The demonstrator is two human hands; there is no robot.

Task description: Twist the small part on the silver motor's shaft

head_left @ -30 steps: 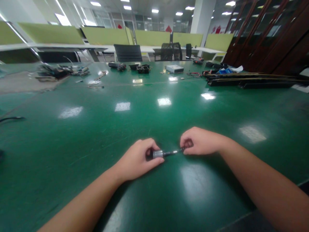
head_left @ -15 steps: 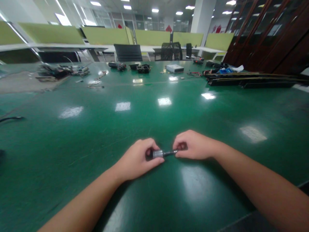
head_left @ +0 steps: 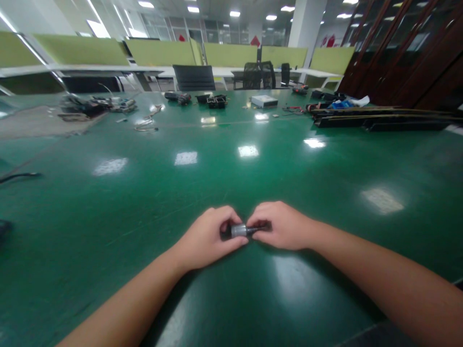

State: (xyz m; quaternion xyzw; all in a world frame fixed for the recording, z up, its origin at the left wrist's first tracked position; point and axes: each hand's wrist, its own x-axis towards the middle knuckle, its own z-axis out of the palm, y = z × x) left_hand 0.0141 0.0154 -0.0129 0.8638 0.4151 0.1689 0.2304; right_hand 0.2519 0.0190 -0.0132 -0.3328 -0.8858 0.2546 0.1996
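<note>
My left hand (head_left: 208, 239) is closed around a small cylindrical piece with a black end and a silver-grey band (head_left: 238, 230), lying level just above or on the green tabletop (head_left: 217, 178). From its right side runs a thin dark shaft (head_left: 261, 228). Thumb and fingers of my right hand (head_left: 280, 225) pinch that shaft close beside the band. The two hands almost meet at the fingertips. My left palm hides the cylinder's left end, so I cannot tell its exact kind.
Across the far side of the table stand a power drill (head_left: 178, 98), black parts (head_left: 212, 100) and a white box (head_left: 264, 100). Long black rails (head_left: 383, 119) lie at right. Electronics and cables (head_left: 97, 105) are heaped at far left, with a black cable (head_left: 20, 177) nearer me.
My right hand has slid left along the shaft, from its tip to near the silver band. My left hand keeps its hold almost in the same place.
</note>
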